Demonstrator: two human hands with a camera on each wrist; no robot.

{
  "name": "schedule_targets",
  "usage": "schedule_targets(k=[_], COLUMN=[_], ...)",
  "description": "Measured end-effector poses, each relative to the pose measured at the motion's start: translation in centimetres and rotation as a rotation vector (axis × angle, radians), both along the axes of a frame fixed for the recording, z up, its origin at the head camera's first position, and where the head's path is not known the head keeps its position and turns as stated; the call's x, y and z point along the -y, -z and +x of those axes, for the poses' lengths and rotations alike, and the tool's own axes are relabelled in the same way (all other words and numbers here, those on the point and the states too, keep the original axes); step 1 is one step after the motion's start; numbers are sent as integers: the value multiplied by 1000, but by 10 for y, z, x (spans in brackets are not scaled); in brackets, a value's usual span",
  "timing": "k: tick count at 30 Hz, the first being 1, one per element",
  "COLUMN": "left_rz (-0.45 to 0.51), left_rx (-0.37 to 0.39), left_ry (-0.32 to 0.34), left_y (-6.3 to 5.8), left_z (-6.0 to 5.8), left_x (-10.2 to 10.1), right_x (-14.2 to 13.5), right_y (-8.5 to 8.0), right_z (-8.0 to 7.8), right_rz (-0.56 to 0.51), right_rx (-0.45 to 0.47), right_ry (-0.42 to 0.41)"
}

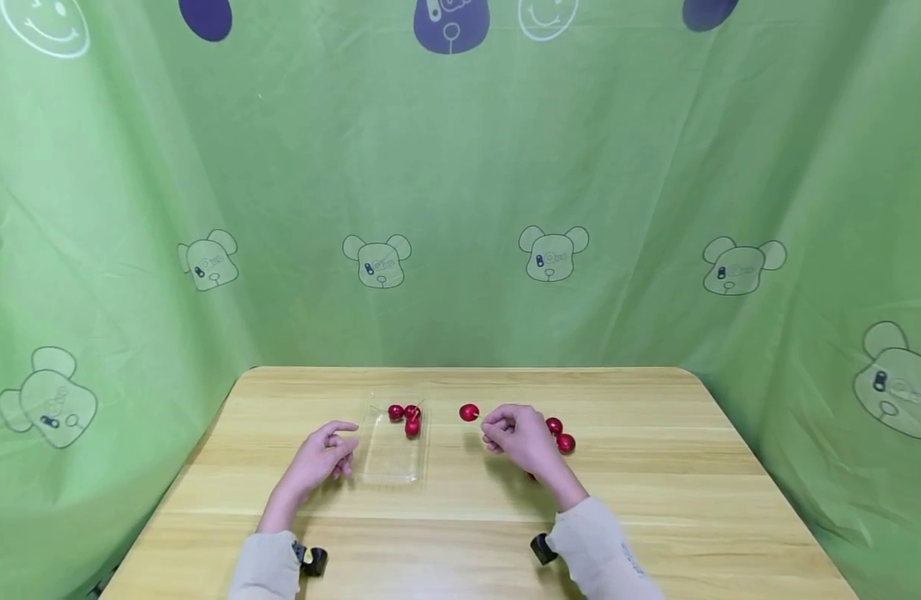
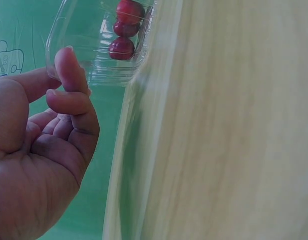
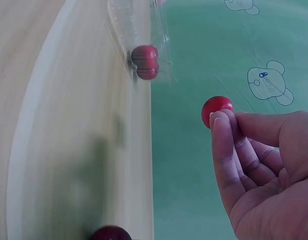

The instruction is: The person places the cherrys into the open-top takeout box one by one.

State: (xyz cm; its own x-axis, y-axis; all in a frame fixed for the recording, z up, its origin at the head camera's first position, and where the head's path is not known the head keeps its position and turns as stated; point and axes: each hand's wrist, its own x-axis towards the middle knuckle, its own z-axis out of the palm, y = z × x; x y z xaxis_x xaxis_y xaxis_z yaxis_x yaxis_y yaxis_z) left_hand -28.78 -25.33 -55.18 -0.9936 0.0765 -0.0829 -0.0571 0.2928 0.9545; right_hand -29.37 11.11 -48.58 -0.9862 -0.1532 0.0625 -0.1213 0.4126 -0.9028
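Note:
A red cherry (image 1: 469, 412) hangs in the air to the right of a clear plastic box (image 1: 388, 477). My right hand (image 1: 522, 437) pinches it between thumb and fingers, seemingly by its stem; in the right wrist view the held cherry (image 3: 215, 110) sits right at the fingertips. Three cherries (image 1: 412, 427) lie inside the box, grouped toward its far right part. Beside the box's left wall is my left hand (image 1: 321, 456), fingers loosely bent and holding nothing. Whether its fingertips touch the wall I cannot tell.
More cherries (image 1: 566, 443) lie on the wooden table (image 1: 655, 517) to the right, partly hidden behind my right hand and wrist. Green curtains (image 1: 460, 325) with bear drawings enclose the table at the back and sides.

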Motion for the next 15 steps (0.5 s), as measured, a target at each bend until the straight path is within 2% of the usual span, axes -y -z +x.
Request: schedule_targets(k=[15], left_rz=[-3], left_rx=[-12], left_ry=[-5], left_y=[2], left_z=[-1], left_x=[-1], right_x=[30], right_y=[9], right_z=[-7], right_rz=[-34], right_rx=[35], right_ry=[-101])
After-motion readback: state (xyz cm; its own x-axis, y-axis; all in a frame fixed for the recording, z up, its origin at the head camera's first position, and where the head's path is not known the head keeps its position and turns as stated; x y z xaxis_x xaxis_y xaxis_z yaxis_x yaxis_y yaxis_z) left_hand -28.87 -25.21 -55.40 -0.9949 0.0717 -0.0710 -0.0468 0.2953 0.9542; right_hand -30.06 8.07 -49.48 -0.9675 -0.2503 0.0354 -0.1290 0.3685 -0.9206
